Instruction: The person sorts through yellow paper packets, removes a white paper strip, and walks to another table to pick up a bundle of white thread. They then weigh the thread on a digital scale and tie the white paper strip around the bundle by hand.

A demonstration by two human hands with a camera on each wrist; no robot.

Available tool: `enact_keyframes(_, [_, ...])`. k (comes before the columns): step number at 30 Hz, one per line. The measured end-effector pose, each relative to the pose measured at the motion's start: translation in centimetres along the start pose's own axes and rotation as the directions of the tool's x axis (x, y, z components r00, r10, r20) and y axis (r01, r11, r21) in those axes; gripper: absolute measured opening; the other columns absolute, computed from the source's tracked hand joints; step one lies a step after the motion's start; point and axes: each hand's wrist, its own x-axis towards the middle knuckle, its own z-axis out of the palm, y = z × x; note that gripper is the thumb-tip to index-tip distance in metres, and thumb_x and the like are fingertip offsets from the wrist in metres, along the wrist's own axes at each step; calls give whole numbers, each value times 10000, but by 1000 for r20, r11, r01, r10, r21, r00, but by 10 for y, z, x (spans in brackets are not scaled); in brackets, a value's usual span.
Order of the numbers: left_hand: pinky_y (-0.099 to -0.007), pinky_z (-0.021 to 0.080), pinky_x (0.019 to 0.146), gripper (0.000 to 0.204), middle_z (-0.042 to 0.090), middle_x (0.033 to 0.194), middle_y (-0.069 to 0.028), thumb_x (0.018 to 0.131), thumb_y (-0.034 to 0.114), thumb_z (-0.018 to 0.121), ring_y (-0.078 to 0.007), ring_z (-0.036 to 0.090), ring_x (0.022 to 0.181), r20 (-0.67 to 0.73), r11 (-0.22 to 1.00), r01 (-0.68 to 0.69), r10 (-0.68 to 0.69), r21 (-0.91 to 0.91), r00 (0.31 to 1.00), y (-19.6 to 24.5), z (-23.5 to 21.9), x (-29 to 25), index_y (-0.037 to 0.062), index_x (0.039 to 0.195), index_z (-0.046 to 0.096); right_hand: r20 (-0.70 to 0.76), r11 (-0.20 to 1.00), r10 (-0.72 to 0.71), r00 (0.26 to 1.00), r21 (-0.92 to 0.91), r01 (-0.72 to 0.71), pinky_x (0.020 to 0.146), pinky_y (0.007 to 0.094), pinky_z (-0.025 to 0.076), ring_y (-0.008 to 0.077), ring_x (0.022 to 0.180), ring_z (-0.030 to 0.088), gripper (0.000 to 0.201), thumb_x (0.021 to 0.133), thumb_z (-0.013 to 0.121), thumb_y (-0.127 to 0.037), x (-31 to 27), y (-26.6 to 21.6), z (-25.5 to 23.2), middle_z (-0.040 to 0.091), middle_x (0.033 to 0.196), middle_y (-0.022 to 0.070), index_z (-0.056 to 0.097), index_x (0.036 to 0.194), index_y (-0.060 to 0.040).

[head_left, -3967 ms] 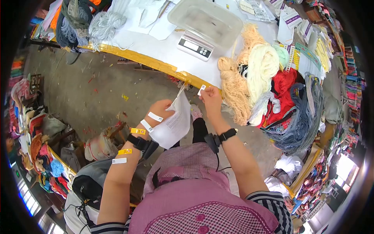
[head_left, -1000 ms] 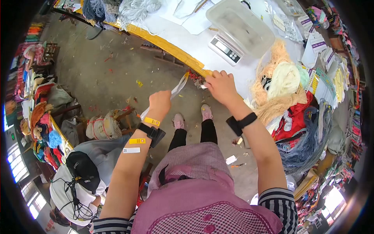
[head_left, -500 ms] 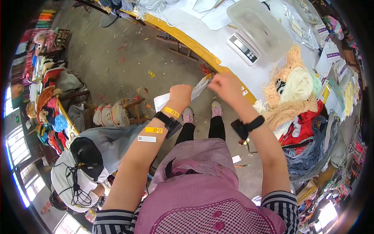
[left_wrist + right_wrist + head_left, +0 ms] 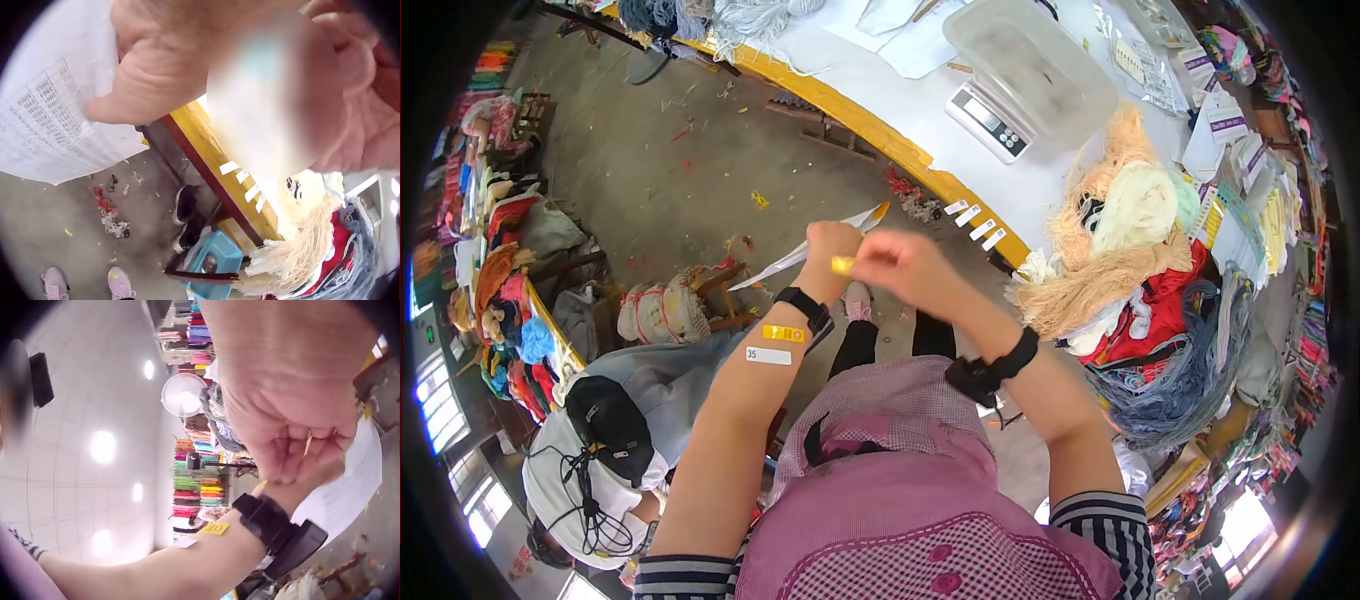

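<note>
Two hands meet in front of the torso, above the floor and short of the bench (image 4: 870, 75) edge. The left hand (image 4: 832, 250) is raised with the forearm angled up and inward; its fingers are curled round a printed sheet of paper (image 4: 785, 262), which projects to the left as a thin, nearly edge-on strip. In the left wrist view the same sheet (image 4: 53, 119) shows rows of small printed figures. The right hand (image 4: 900, 262) lies just beside the left, fingers bent, pinching a small yellow sticker (image 4: 841, 265) at the left wrist. The right wrist view shows the bent fingertips (image 4: 294, 464) against the left wrist, above the black wrist strap (image 4: 269, 519).

Compared with half a second earlier, the right hand has withdrawn from the bench edge and closed in on the left wrist. Four white labels (image 4: 975, 221) now lie in a row on the yellow bench edge. The yellow band seen earlier round the left wrist is no longer wrapped there.

The sticker is a short, bright yellow tab; printing on it cannot be read. A further yellow label (image 4: 783, 333) and a white label marked 35 (image 4: 768, 355) adhere to the left forearm
</note>
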Motion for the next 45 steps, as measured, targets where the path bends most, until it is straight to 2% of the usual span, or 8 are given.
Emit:
enact_keyframes(4, [-398, 553, 649, 95, 729, 809, -70, 779, 163, 661, -276, 726, 813, -39, 999, -6, 8, 40, 999, -17, 34, -11, 149, 846, 726, -156, 522, -276, 948, -853, 12, 727, 419, 430, 239, 870, 576, 103, 852, 686, -245, 26, 23, -84, 557, 856, 31, 643, 878, -155])
enact_keyframes(12, [-499, 530, 771, 178, 691, 881, -209, 786, 156, 601, -405, 669, 860, -73, 853, 66, -121, -518, 990, -44, 12, -40, 80, 928, 677, -60, 121, -213, 975, -992, -34, 787, 478, 386, 247, 979, 551, 221, 792, 729, -353, 54, 85, -134, 570, 905, 33, 683, 930, -187])
enact_keyframes(15, [-508, 524, 778, 203, 685, 904, -219, 782, 160, 589, -417, 661, 866, -91, 811, 42, -117, -583, 989, -55, 23, -34, 67, 949, 658, -347, 28, -45, 937, -938, -346, 850, 479, 407, 249, 1039, 558, 346, 743, 770, -403, 59, 66, -122, 612, 1007, 44, 698, 937, -126])
enact_keyframes(21, [-480, 546, 779, 213, 700, 917, -207, 820, 149, 592, -390, 687, 893, -15, 883, 188, -215, -430, 977, -48, 8, -11, 63, 1008, 644, 52, 764, -209, 977, -614, 196, 658, 401, 497, 274, 702, 641, 250, 823, 717, -320, 30, 13, -11, 621, 726, 130, 688, 843, -73])
enact_keyframes(23, [-436, 569, 745, 177, 718, 906, -164, 824, 142, 624, -338, 713, 873, -42, 936, 195, -216, -294, 976, -48, 1, -5, 63, 977, 663, 299, 940, 175, 938, -335, -68, 664, 319, 520, 143, 762, 672, 158, 881, 707, -212, 18, -30, 23, 702, 860, 62, 701, 911, -57])
enact_keyframes(25, [-410, 573, 718, 169, 723, 900, -137, 815, 138, 643, -309, 721, 858, -43, 957, 190, -204, -220, 978, -46, -5, -2, 69, 966, 670, 396, 901, 272, 877, 215, -377, 674, 251, 529, 103, 762, 668, 203, 911, 693, -222, 9, -34, 54, 717, 892, 72, 701, 933, -21])
enact_keyframes(37, [-394, 582, 665, 119, 735, 880, -117, 861, 123, 584, -277, 735, 838, -72, 974, 222, -225, -45, 972, -44, 15, 11, 70, 897, 684, 267, 848, 146, 953, 462, -260, 619, 227, 491, 87, 686, 616, 223, 851, 753, -181, 5, -38, 80, 667, 783, 44, 643, 854, 13])
enact_keyframes(45, [-420, 571, 661, 140, 725, 828, -105, 847, 141, 616, -307, 726, 805, -98, 984, 174, -176, -37, 979, -59, 16, -14, 100, 976, 652, -315, 770, -16, 949, -610, -190, 695, 353, 520, 279, 758, 688, 239, 791, 740, -104, 37, 30, -90, 694, 811, 114, 550, 925, -51])
